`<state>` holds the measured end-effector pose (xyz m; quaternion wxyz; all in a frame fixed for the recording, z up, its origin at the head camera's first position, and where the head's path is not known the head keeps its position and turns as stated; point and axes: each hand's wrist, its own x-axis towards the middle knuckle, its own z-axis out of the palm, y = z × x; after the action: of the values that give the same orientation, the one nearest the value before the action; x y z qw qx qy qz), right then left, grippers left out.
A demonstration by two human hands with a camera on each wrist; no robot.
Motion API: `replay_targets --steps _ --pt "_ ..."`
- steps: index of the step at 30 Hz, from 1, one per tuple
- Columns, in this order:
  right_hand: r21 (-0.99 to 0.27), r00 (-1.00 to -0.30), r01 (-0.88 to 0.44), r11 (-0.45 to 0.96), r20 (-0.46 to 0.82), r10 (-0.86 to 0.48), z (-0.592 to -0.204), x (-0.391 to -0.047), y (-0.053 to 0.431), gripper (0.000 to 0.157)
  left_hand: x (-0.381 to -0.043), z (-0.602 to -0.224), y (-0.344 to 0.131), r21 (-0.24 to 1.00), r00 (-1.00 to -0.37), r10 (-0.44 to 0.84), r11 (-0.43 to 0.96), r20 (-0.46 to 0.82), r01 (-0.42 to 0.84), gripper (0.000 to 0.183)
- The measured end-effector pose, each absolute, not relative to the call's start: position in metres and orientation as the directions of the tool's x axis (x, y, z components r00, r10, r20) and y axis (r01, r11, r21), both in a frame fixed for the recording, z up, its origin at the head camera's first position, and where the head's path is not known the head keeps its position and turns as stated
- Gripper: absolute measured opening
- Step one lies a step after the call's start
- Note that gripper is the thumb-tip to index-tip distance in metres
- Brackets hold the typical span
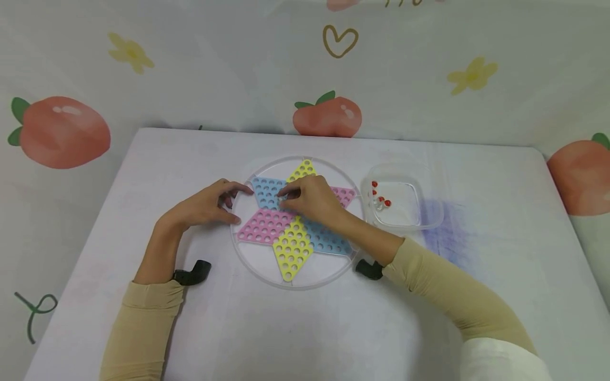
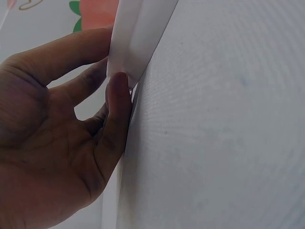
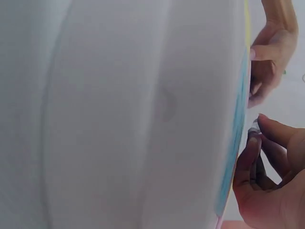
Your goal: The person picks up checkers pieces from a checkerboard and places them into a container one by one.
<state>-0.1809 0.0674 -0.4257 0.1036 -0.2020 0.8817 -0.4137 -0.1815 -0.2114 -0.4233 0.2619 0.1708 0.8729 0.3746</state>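
A round Chinese checkers board (image 1: 249, 267) with a clear rim and a star of blue, pink and yellow hole-filled sections lies on the table. Over the upper-left blue section, my right hand (image 1: 316, 198) pinches a small clear marble (image 3: 255, 126) between thumb and fingertips. Part of that section is hidden beneath the hand. At the board's left rim is my left hand (image 1: 205, 203), its thumb and forefinger spread apart and touching the edge. The left wrist view shows those fingertips against the pale side wall (image 2: 138, 33) of the board.
Right of the board stands a clear plastic container (image 1: 431, 219) with several red marbles (image 1: 387, 203) and clear marbles (image 1: 379, 205) at its left side. A purple smudge (image 1: 450, 233) marks the white table (image 1: 295, 333). Behind hangs a fruit-patterned cloth (image 1: 229, 69).
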Motion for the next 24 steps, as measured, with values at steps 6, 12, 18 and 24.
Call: replay_targets --steps 6,12,18,24 --pt "-0.776 -0.9 -0.258 0.576 -0.025 -0.436 -0.42 -0.178 0.074 0.019 -0.182 -0.421 -0.211 0.74 -0.801 0.5 0.663 -0.33 0.109 0.064" --pt "-0.786 -0.905 -0.223 0.577 -0.053 -0.422 -0.413 -0.172 0.083 0.019 -0.182 -0.422 -0.21 0.74 -0.798 0.502 0.664 -0.334 0.108 0.064" --pt "-0.793 -0.919 -0.213 0.572 -0.037 -0.393 -0.402 -0.169 0.098 0.018 -0.182 -0.424 -0.212 0.734 -0.804 0.49 0.671 -0.336 0.102 0.064" --pt "-0.81 -0.943 -0.173 0.56 -0.027 -0.331 -0.389 -0.165 0.122 0.017 -0.182 -0.425 -0.212 0.734 -0.805 0.491 0.671 -0.333 0.105 0.063"
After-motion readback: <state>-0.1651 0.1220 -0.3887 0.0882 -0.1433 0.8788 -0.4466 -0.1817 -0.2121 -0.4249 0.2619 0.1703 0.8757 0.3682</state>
